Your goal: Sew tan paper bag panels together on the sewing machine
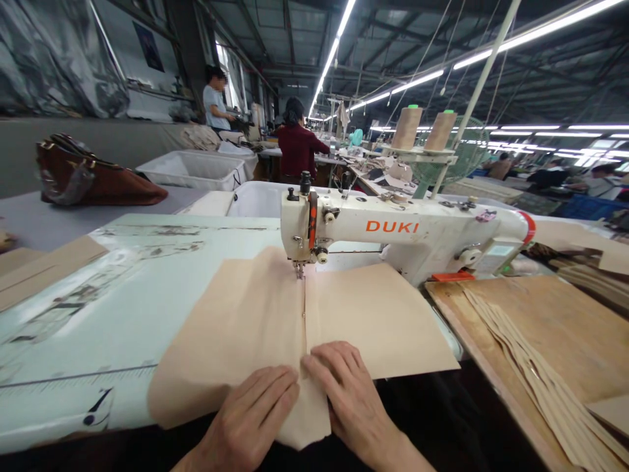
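A white sewing machine (393, 229) stands on a pale green table, its presser foot down near a seam in a beige fabric piece (236, 321). The fabric spreads to both sides of the needle, and its near end hangs over the table's front edge. Left of the seam, my left hand (258, 413) has its fingers together, gripping the beige fabric. My right hand (346, 393) is on the right of the seam, fingers curled on the same fabric, thumb side hidden. Between the hands runs the seam, with a narrow strip along it.
At right, a wooden board (555, 328) bears long beige strips (531, 373). Beige pieces (44, 269) lie at left. A brown bag (93, 174) and a white bin (191, 169) are behind. Thread cones (407, 129) stand above the machine. People work farther back.
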Available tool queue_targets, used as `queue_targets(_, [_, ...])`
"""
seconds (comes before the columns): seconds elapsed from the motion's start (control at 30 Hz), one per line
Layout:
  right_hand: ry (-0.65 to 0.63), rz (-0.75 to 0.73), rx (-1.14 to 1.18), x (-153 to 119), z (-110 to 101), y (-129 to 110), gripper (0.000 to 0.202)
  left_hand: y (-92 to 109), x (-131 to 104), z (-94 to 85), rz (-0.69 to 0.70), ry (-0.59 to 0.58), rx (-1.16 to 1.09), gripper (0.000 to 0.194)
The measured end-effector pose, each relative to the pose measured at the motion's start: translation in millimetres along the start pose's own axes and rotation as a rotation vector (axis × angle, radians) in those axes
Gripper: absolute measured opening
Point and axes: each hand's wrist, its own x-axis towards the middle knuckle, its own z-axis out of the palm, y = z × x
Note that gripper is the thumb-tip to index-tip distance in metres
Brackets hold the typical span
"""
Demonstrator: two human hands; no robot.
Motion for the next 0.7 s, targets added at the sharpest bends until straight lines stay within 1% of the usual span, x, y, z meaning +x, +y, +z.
queue_targets(0.1, [0.067, -0.084, 0.013, 9, 1, -1, 0.036, -3, 6, -3.5, 0.020, 0.024, -0.008, 0.032])
queue_targets(0.17, [0.138, -0.127, 0.034, 15, 1, -3, 0.028, -4, 12, -4.3, 0.016, 0.029, -0.017, 0.031])
queue_targets(0.27, [0.235, -0.153, 0.070, 23, 0, -5, 0.025, -4, 25, -7.5, 0.026, 0.064, -0.034, 0.031])
queue_targets(0.33, [0.247, -0.162, 0.092, 27, -3, -5, 0.026, -4, 36, -16.8, 0.030, 0.091, -0.056, 0.032])
queue_targets(0.37, [0.234, -0.168, 0.103, 28, -5, -4, 0.027, -6, 42, -24.4, 0.023, 0.058, -0.082, 0.032])
queue_targets(0.4, [0.217, -0.175, 0.110, 29, -7, -3, 0.030, -8, 46, -33.4, 0.012, -0.016, -0.122, 0.030])
queue_targets(0.47, [0.202, -0.191, 0.103, 32, -9, 0, 0.035, -20, 53, -51.4, -0.024, -0.219, -0.255, 0.029])
queue_targets(0.5, [0.216, -0.204, 0.085, 33, -8, 1, 0.036, -28, 54, -57.8, -0.060, -0.305, -0.327, 0.034])
queue_targets(0.53, [0.252, -0.216, 0.056, 35, -5, 3, 0.034, -37, 54, -60.8, -0.129, -0.348, -0.386, 0.040])
queue_targets(0.57, [0.300, -0.228, 0.022, 37, -2, 5, 0.031, -47, 54, -59.8, -0.221, -0.376, -0.405, 0.041])
queue_targets(0.63, [0.384, -0.260, -0.052, 39, 8, 9, 0.025, -66, 55, -46.5, -0.406, -0.416, -0.328, 0.035])
queue_targets(0.67, [0.437, -0.262, -0.082, 39, 12, 11, 0.025, -75, 55, -35.7, -0.448, -0.434, -0.257, 0.035])
queue_targets(0.7, [0.470, -0.234, -0.096, 38, 15, 12, 0.027, -81, 56, -23.9, -0.450, -0.445, -0.186, 0.037])
